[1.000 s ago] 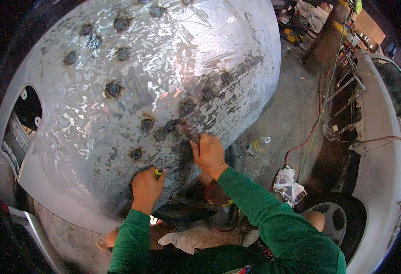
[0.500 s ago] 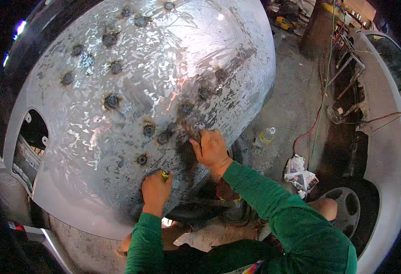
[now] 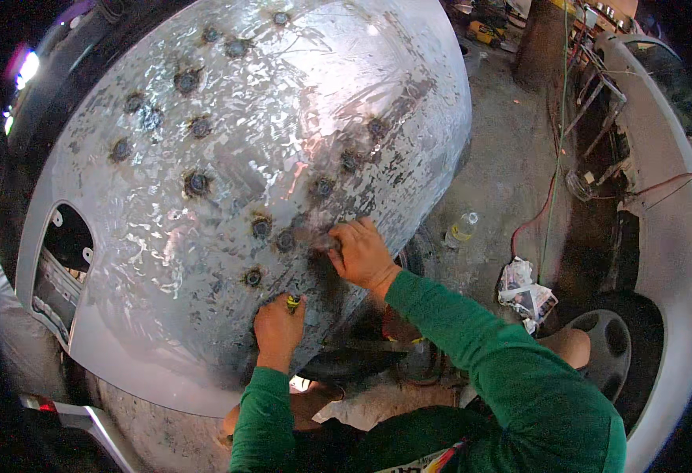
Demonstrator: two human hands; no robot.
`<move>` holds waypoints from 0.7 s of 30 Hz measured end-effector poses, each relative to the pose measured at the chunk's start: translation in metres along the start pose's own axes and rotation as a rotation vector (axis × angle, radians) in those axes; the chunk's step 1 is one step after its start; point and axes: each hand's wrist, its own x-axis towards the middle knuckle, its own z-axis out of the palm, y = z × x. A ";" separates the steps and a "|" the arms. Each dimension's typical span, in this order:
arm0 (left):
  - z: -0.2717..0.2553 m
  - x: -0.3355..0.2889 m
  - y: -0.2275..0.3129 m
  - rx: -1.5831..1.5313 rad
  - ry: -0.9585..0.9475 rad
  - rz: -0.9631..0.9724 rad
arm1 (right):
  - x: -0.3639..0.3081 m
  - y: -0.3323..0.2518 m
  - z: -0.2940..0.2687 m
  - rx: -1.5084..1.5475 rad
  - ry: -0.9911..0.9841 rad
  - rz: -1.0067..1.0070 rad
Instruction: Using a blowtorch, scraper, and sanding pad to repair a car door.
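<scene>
A large silver-grey car body panel (image 3: 156, 296) takes up the middle and left of the scene, directly in front of the person, its bare, mottled surface curving down toward the near side. Round, scorched weld-like spots (image 3: 197, 184) are scattered over it, and a broad dark smear (image 3: 324, 276) runs down between the two hands. At its left end is a rounded opening (image 3: 68, 236) with metal tabs inside.

The left hand (image 3: 279, 327) is at the panel's near part, closed around a small yellow-and-black object (image 3: 293, 302) whose end shows between thumb and forefinger. The rest is hidden in the grip. The right hand (image 3: 364, 256) lies farther off and to the right, against the panel at the upper end of the smear, its fingers bent and drawn together with the thumb below. Whether it pinches anything cannot be told. Green sleeves (image 3: 472, 327) cover both forearms.

Below the panel's near right edge a black tyre (image 3: 342, 364) shows partly. On the grey floor (image 3: 492, 169) to the right stands a clear bottle (image 3: 462, 229) with a yellow label; nearer lies crumpled newspaper (image 3: 529, 299), just beside the end of a red hose (image 3: 522, 229). At the far right is a pale car body (image 3: 673, 205), with a wheel (image 3: 610, 339) near its close end. A yellow power tool (image 3: 484, 32) lies at the far side, left of a brown column (image 3: 541, 47).
</scene>
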 end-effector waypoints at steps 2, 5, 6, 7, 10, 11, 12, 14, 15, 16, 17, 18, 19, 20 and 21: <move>0.000 -0.002 0.000 -0.014 -0.014 0.004 | -0.002 0.003 0.000 -0.061 -0.018 -0.119; -0.001 0.001 0.001 -0.040 -0.036 -0.015 | -0.002 0.000 0.002 -0.053 -0.135 0.258; -0.002 -0.001 0.001 -0.055 -0.056 -0.027 | -0.003 0.002 0.002 -0.007 -0.007 0.101; -0.001 -0.002 0.000 -0.056 -0.058 -0.026 | -0.005 0.003 0.003 0.039 0.121 -0.055; 0.000 0.000 0.000 -0.005 -0.017 -0.008 | -0.006 0.001 0.006 -0.028 -0.082 0.188; 0.000 0.002 0.000 -0.017 -0.027 -0.013 | -0.003 0.003 0.006 -0.029 -0.079 0.185; -0.001 0.000 0.000 -0.029 -0.046 -0.020 | -0.005 0.003 0.006 -0.026 0.023 0.096; -0.001 -0.004 0.001 -0.053 -0.020 0.001 | -0.009 0.003 0.004 -0.026 0.120 0.010; -0.003 -0.002 0.002 -0.075 0.018 0.025 | -0.008 0.003 0.003 -0.028 -0.027 0.117; -0.003 0.000 0.001 -0.078 0.021 0.028 | -0.006 0.003 0.003 -0.030 -0.173 0.225; -0.004 0.003 0.000 -0.074 -0.008 0.022 | -0.005 0.002 0.002 -0.035 -0.171 0.223; -0.005 0.001 0.000 -0.070 -0.041 0.011 | -0.009 0.000 0.003 -0.010 -0.033 0.162; -0.006 -0.001 0.000 -0.073 -0.041 0.008 | -0.012 -0.003 0.003 0.016 0.104 0.100; -0.007 -0.003 0.000 -0.083 -0.044 0.006 | -0.015 -0.005 0.004 0.015 0.101 0.097; -0.008 -0.002 0.001 -0.094 -0.043 0.006 | -0.014 -0.008 0.004 -0.009 -0.027 0.159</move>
